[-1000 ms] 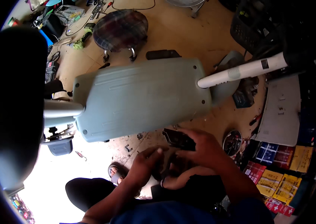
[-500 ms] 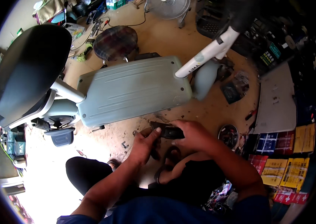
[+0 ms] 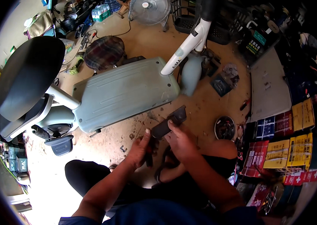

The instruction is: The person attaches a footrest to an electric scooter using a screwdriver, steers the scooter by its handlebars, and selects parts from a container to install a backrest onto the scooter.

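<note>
Over the floor in front of my knees, a long black plastic piece (image 3: pixel 169 122) slants up to the right, with a wider, hollow-looking far end. My right hand (image 3: pixel 181 144) is closed round it, thumb lying along its upper face. At its lower left end is my left hand (image 3: pixel 138 153), thumb raised against or close to the piece. A dark tool with reddish handles (image 3: pixel 150 154) pokes out below the left fingers, which are curled round it; its exact kind is hidden. Just beyond lies the grey-green footboard (image 3: pixel 124 93) of an electric scooter.
The scooter's black seat (image 3: pixel 31 75) rises at the left, its white steering column (image 3: pixel 186 47) at the upper right. A round bowl of small parts (image 3: pixel 225 128) stands right of my hands. Yellow and red boxes (image 3: pixel 277 153) line the right side. A plaid stool (image 3: pixel 104 52) and fan (image 3: pixel 149 11) stand beyond.
The black piece has turned from nearly level to slanting up to the right, showing its longer side. My right hand has shifted below it. The whole view has swung slightly right.
</note>
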